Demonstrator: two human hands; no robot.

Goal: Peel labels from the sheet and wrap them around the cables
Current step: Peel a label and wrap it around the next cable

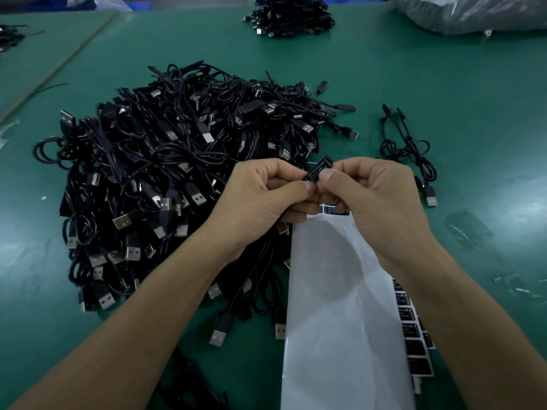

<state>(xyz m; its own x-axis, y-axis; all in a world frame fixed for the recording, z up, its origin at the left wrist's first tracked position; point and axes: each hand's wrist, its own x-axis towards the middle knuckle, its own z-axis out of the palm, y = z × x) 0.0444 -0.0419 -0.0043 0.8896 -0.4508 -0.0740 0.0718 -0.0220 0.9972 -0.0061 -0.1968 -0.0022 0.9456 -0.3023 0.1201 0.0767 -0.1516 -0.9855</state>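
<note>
Both hands meet above the near edge of a big heap of black USB cables [165,161]. My left hand [266,199] and my right hand [376,196] pinch a small black label [318,170] with white print between thumbs and forefingers, around a thin black cable that runs down from my left hand [251,273]. Under my hands lies a long white backing sheet [340,306], mostly bare. A few black labels [336,209] show at its top, just below my fingers. Another sheet with black labels [414,335] pokes out beside my right forearm.
The green table [473,113] carries a few separate cables [411,152] right of the heap, a smaller cable pile [290,16] at the far edge, and a plastic bag [473,13] at the far right. Scraps of clear film [467,232] lie to the right.
</note>
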